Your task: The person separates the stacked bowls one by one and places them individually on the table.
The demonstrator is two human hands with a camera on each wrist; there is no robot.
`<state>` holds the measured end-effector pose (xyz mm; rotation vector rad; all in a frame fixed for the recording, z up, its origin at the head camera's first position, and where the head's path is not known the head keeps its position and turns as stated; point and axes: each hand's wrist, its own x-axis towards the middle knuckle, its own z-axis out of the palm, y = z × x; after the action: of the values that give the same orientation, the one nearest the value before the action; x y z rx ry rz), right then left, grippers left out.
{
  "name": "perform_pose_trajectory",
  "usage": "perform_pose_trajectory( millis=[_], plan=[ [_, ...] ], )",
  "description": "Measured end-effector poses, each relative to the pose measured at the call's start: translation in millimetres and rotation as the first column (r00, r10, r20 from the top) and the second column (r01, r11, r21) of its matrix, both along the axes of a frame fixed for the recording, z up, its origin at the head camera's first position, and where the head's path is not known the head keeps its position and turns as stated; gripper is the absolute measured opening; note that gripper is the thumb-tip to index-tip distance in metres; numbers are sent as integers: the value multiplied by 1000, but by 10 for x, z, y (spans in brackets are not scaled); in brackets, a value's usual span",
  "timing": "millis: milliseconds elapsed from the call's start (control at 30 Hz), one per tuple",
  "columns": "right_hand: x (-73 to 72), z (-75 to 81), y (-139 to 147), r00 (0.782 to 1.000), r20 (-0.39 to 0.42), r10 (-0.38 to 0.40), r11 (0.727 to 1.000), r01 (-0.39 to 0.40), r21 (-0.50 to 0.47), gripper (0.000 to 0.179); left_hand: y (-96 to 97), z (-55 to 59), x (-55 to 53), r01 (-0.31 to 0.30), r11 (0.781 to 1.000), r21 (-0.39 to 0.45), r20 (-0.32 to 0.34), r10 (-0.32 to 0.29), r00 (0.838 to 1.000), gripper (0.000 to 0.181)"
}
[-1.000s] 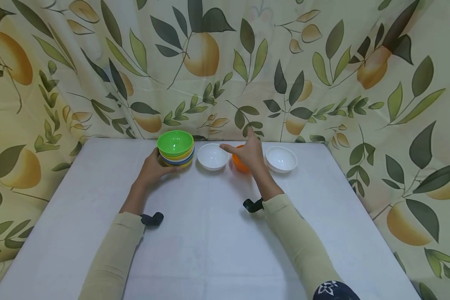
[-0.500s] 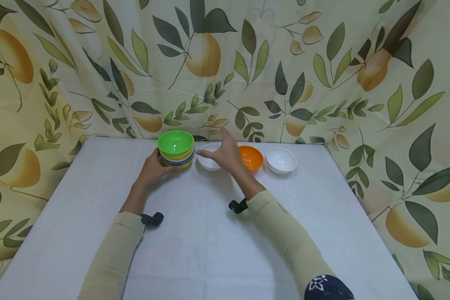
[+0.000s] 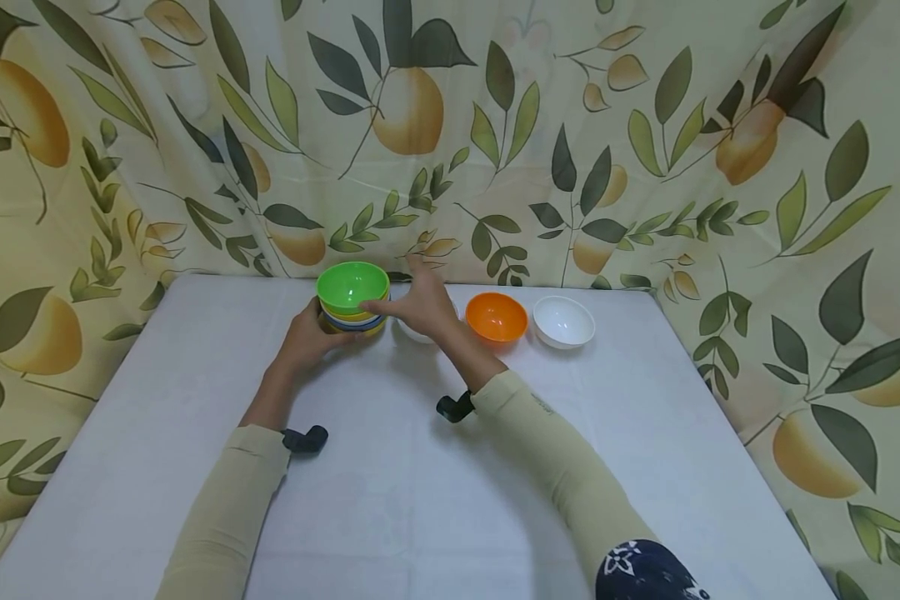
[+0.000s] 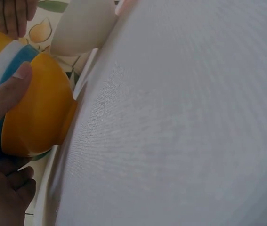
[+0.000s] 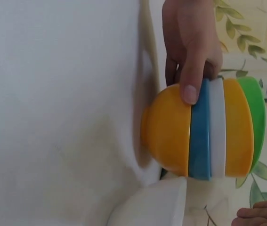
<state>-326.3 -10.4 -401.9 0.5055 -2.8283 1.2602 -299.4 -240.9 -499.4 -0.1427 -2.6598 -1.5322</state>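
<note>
My left hand [image 3: 307,337] holds a stack of nested bowls from the left side. Its thumb lies across the blue bowl [image 4: 22,59] and the yellow bottom bowl [image 4: 44,106]. Above the blue one come a white bowl [image 5: 217,127], another yellow bowl [image 5: 238,127] and, on top, a green bowl [image 3: 351,287]. To the right of the stack is my right hand [image 3: 420,304], thumb and fingers spread apart, with the thumb in front of the green bowl's right side. Whether it touches the rim, I cannot tell.
A separate white bowl [image 4: 84,28] stands right of the stack, mostly hidden by my right hand in the head view. Further right are an orange bowl [image 3: 497,317] and a white bowl [image 3: 563,322]. A patterned curtain [image 3: 495,150] hangs behind the white-covered table [image 3: 390,500].
My right hand has moved left from over the orange bowl, past the white bowl, to the stack. The orange bowl is now in full view. My left hand has stayed on the stack.
</note>
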Motion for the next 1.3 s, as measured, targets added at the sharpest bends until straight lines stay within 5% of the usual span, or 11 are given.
perform_pose_trajectory(
  millis=[333,533,1300],
  plan=[
    [-29,-46,-155,998,-26,62,998,-62,3,117,-19,-12,-20,4,1000,-18,11,-4,1000,106],
    [-65,-141,-237,991,-75,109,994,-109,6,100,-19,-21,-9,-1,1000,-11,8,1,1000,104],
    [-156,-158,-350,990,-79,113,993,-109,47,99,-28,-5,-25,0,1000,-22,20,0,1000,104]
  ],
)
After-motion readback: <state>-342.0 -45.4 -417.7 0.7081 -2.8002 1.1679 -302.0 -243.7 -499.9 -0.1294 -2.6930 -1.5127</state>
